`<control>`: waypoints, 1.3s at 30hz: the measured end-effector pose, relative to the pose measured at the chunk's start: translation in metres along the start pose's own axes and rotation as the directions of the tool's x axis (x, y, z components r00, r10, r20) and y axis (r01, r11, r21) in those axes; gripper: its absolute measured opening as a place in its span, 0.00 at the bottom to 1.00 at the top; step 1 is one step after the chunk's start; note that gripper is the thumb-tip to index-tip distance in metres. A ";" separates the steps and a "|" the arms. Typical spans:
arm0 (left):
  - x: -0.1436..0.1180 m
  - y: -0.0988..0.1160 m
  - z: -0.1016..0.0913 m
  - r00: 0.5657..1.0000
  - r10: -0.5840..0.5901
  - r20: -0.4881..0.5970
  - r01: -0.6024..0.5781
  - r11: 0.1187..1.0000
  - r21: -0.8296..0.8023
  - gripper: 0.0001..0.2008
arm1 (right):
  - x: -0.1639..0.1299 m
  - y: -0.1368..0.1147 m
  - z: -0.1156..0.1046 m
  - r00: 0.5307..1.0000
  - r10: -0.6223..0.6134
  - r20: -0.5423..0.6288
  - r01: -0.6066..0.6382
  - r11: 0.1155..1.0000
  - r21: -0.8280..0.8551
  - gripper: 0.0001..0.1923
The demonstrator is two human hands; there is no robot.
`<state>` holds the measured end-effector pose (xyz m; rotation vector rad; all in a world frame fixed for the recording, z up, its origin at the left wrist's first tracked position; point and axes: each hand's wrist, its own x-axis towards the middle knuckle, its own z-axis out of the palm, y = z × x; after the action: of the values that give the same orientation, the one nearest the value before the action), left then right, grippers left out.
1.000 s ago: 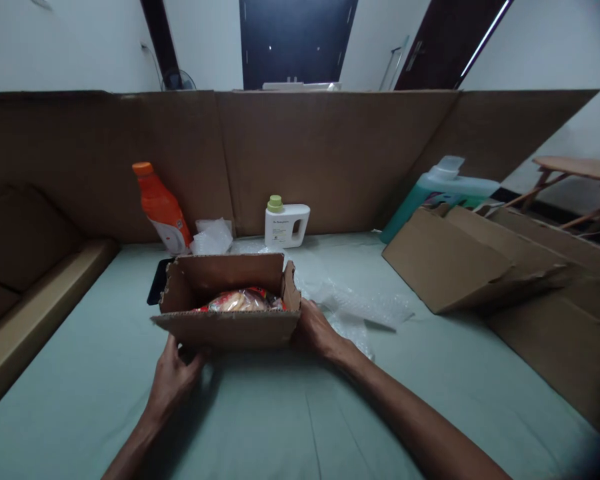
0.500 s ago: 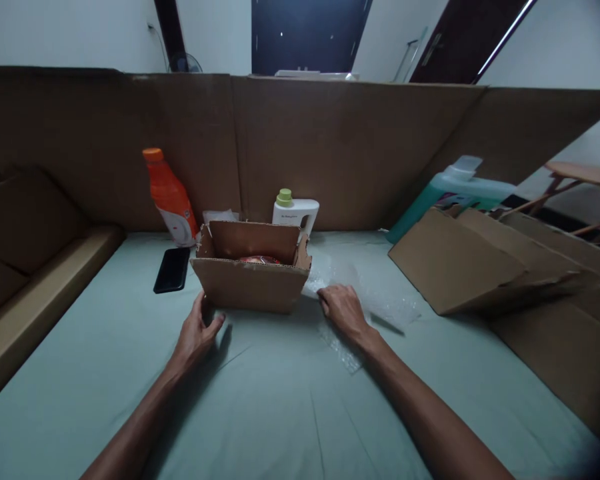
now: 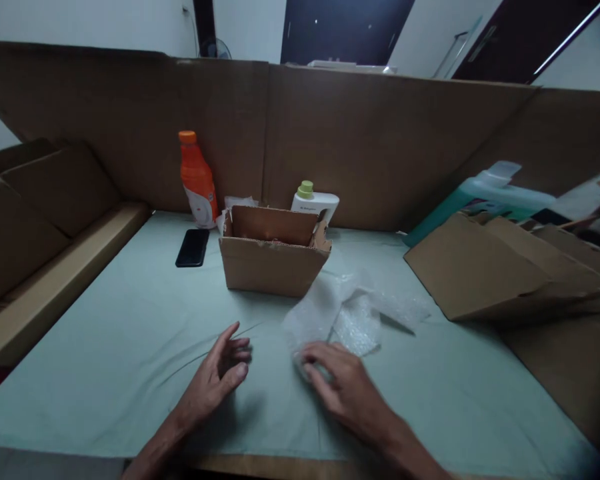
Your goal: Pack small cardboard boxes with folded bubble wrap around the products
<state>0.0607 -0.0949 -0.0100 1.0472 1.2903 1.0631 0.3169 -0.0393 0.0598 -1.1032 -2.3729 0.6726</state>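
Right hand (image 3: 340, 390) lies flat near the table's (image 3: 105, 347) front edge, fingers together, pressing the near corner of the bubble wrap (image 3: 340, 317). Left hand (image 3: 215, 380) just beside it, fingers loosely apart, holding nothing. Open cardboard box (image 3: 273, 257) sits mid-table; black phone (image 3: 193, 247) and orange bottle (image 3: 197, 179) toward the back left.

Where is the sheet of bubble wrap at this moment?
The bubble wrap lies on the green cloth, just right of centre, in front of the cardboard box; the right hand touches its near edge.
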 end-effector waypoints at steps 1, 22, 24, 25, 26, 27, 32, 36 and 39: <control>-0.004 -0.001 0.005 0.999 -0.024 0.038 0.026 0.998 -0.049 0.44 | 0.000 -0.011 0.016 0.998 -0.022 0.054 0.019 0.998 0.067 0.12; 0.004 0.024 -0.051 0.913 0.319 -0.256 -0.088 0.765 0.639 0.27 | -0.042 0.057 -0.043 0.841 0.291 -0.455 -0.326 0.945 0.002 0.11; -0.003 0.028 -0.030 0.939 0.316 -0.136 -0.193 0.811 0.552 0.27 | -0.039 0.023 -0.053 0.871 0.258 -0.418 -0.211 0.965 0.156 0.08; -0.004 0.029 -0.021 0.950 0.301 -0.086 -0.219 0.834 0.507 0.30 | -0.037 0.007 -0.056 0.894 0.232 -0.383 -0.154 0.962 0.224 0.07; -0.004 0.030 -0.012 0.960 0.276 -0.049 -0.224 0.861 0.457 0.34 | -0.035 -0.006 -0.059 0.914 0.210 -0.347 -0.109 0.951 0.289 0.06; -0.004 0.030 -0.005 0.971 0.240 -0.022 -0.212 0.893 0.397 0.39 | -0.033 -0.017 -0.060 0.928 0.196 -0.316 -0.077 0.933 0.351 0.06; 0.000 0.016 0.008 0.997 0.005 0.082 -0.007 1.000 0.018 0.56 | -0.035 -0.031 -0.057 0.965 0.195 -0.174 -0.046 0.782 0.621 0.11; -0.010 0.008 0.001 0.972 -0.145 0.187 0.168 0.979 -0.112 0.47 | -0.041 -0.015 -0.039 0.942 0.319 -0.106 -0.144 0.668 0.730 0.18; -0.015 0.019 -0.019 0.957 -0.197 0.213 0.214 0.975 -0.062 0.30 | -0.034 0.001 -0.017 0.904 0.423 -0.061 -0.234 0.609 0.758 0.16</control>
<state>0.0414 -0.1058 0.0111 0.9113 1.1488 0.8215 0.3471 -0.0615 0.0662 -1.1425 -1.4234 1.3943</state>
